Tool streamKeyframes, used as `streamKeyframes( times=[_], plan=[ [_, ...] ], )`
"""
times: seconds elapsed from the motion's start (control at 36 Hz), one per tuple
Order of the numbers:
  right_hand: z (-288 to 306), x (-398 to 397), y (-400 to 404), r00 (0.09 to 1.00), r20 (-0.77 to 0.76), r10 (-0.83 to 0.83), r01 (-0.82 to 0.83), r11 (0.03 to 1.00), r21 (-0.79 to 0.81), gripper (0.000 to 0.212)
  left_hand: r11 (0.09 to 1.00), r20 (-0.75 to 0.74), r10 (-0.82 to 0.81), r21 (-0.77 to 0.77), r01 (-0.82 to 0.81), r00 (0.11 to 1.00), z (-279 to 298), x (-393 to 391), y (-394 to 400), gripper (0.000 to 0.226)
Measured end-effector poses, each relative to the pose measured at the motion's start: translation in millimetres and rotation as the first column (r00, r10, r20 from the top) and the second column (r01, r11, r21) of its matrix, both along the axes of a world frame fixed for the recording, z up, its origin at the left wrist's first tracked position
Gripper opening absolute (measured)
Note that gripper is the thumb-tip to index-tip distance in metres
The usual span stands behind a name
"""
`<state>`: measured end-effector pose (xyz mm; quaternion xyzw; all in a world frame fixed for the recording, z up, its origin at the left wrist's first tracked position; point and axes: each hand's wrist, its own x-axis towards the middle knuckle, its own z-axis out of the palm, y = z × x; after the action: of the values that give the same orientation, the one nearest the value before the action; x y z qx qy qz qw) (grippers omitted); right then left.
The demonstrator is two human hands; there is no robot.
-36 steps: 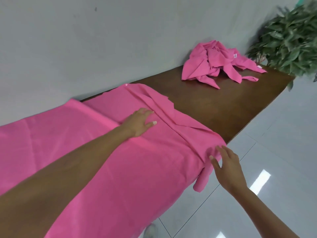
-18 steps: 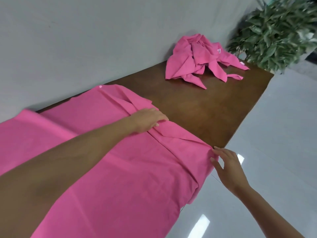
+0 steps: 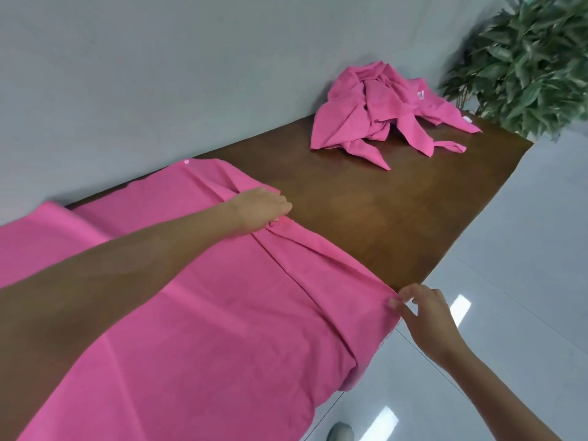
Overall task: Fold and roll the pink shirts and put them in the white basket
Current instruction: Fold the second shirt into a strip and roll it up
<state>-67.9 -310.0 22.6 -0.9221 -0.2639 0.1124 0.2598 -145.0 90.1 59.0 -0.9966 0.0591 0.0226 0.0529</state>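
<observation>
A pink shirt [image 3: 203, 313] lies spread flat across the near part of the brown table [image 3: 381, 211], its near side hanging over the front edge. My left hand [image 3: 261, 208] grips the shirt's right-hand edge near the middle of the table, fingers curled into the fabric. My right hand [image 3: 423, 310] pinches the same edge at the table's front corner of the cloth. Farther along the table, against the wall, sits a crumpled heap of pink shirts [image 3: 378, 109]. The white basket is not in view.
A grey wall runs along the table's far side. A green leafy plant [image 3: 534, 55] stands past the table's far end. Glossy white floor tiles [image 3: 509, 281] lie to the right, and the tip of a shoe [image 3: 340, 432] shows at the bottom.
My left hand slid from the middle of the shirt to its right edge and curled onto the fabric. My right hand rose to that edge and pinched it.
</observation>
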Motion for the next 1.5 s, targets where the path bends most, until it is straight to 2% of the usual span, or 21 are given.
streamKeyframes(
  times=[0.06,0.14,0.22,0.31,0.47,0.58,0.69,0.78,0.86,0.94,1.03,1.19,1.31,1.5],
  plan=[
    [7.0,1.7,-2.1,0.999,-0.038,0.025,-0.022,0.998,0.066,0.016,0.991,0.0,0.121,-0.061,-0.12,0.993,8.7,-2.5,-1.0,0.017],
    [17.7,7.1,-5.6,0.993,-0.085,0.081,-0.068,0.986,0.15,0.021,0.976,0.021,0.198,-0.092,-0.196,0.98,26.9,0.3,-6.7,0.01],
    [30.6,18.7,-7.2,0.992,-0.031,0.12,-0.11,0.969,0.22,0.021,0.953,0.087,0.283,-0.14,-0.27,0.955,43.6,11.6,-12.3,0.011],
    [47.2,35.7,-4.1,0.995,0.034,0.097,-0.103,0.949,0.299,0.017,0.927,0.219,0.368,-0.165,-0.338,0.904,56.9,29.6,-15.2,0.006],
    [61.4,85.8,2.8,0.993,0.109,0.049,-0.08,0.951,0.3,0.016,0.865,0.397,0.5,-0.28,-0.417,0.77,82.2,73.6,-25.7,0.01],
    [58.0,125.0,7.0,0.992,0.127,0.009,-0.043,0.963,0.267,0.019,0.824,0.412,0.565,-0.336,-0.457,0.715,84.5,104.2,-27.7,0.011],
    [48.0,158.0,7.9,0.99,0.14,-0.032,0.004,0.981,0.195,0.018,0.795,0.381,0.599,-0.386,-0.467,0.705,77.6,131.7,-34.6,0.02],
    [39.3,176.8,6.3,0.984,0.169,-0.056,0.029,0.987,0.16,0.016,0.799,0.267,0.574,-0.39,-0.458,0.774,68.3,147.6,-42.8,0.04],
    [28.1,191.1,2.4,0.984,0.169,-0.061,0.041,0.992,0.12,0.013,0.805,0.096,0.553,-0.319,-0.501,0.828,51.3,158.4,-50.8,0.068],
    [16.8,197.3,-4.3,0.988,0.152,0.017,-0.033,0.995,0.098,0.03,0.814,0.037,0.559,-0.214,-0.54,0.829,31.5,163.9,-59.6,0.078],
    [10.1,198.0,-11.3,0.987,0.147,0.069,-0.076,0.996,0.041,0.031,0.787,0.001,0.601,-0.173,-0.592,0.799,18.9,158.5,-74.9,0.077],
    [2.3,201.1,-9.3,0.965,0.188,0.184,-0.189,0.982,0.01,0.029,0.664,-0.114,0.704,-0.245,-0.707,0.701,-15.6,129.4,-69.0,0.076],
    [1.7,206.4,10.9,0.95,0.191,0.247,-0.258,0.965,0.038,0.028,0.595,-0.106,0.763,-0.271,-0.757,0.638,-18.6,114.6,-63.7,0.073],
    [12.1,222.9,79.9,0.909,0.179,0.375,-0.392,0.917,0.072,0.035,0.502,-0.117,0.838,-0.22,-0.837,0.533,-32.1,101.0,-31.6,0.076]
  ],
)
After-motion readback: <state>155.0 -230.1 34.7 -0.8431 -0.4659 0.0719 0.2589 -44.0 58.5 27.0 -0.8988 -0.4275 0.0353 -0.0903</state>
